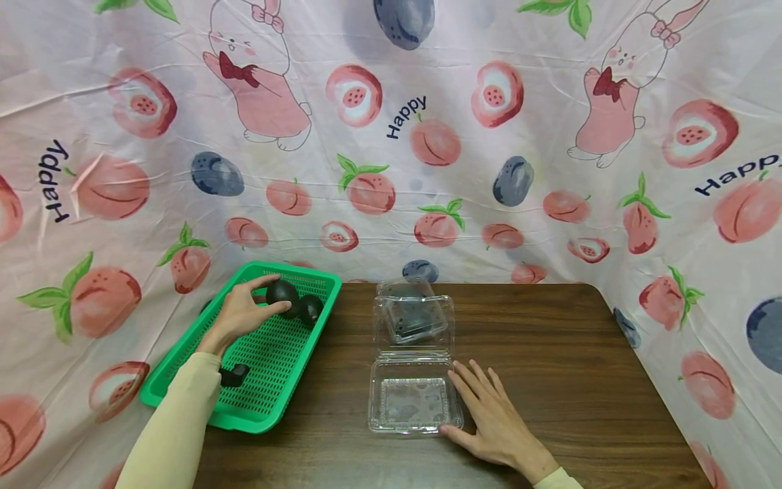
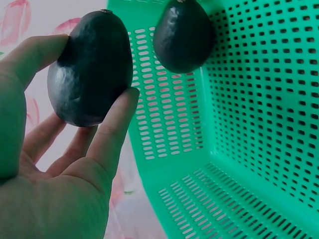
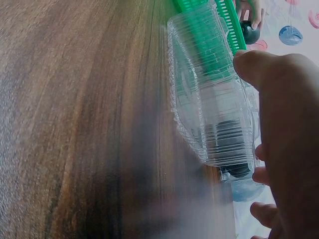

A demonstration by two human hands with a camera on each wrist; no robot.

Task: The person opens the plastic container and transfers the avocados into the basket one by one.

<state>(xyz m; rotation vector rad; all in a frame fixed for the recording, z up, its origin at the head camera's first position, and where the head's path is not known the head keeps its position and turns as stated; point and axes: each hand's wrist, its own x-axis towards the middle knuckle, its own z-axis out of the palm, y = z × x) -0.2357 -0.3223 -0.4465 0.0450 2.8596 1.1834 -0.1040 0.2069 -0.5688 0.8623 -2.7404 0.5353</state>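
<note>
In the head view my left hand (image 1: 244,314) grips a dark avocado (image 1: 282,297) over the far end of the green basket (image 1: 255,424). Close up in the left wrist view, the thumb and fingers hold this avocado (image 2: 92,69) by its sides. A second avocado (image 1: 310,310) lies in the basket just to its right. An open clear plastic clamshell box (image 1: 412,401) stands on the table, its lid raised toward the back. My right hand (image 1: 491,414) rests spread at the box's right edge, thumb near the front corner, fingers straight.
Behind the open box sits another clear clamshell box (image 1: 418,318) with dark contents. The brown wooden table (image 1: 550,353) reaches a fruit-printed cloth (image 1: 464,176) hanging at the back and sides. A black wrist camera (image 1: 235,375) shows on the left wrist above the basket.
</note>
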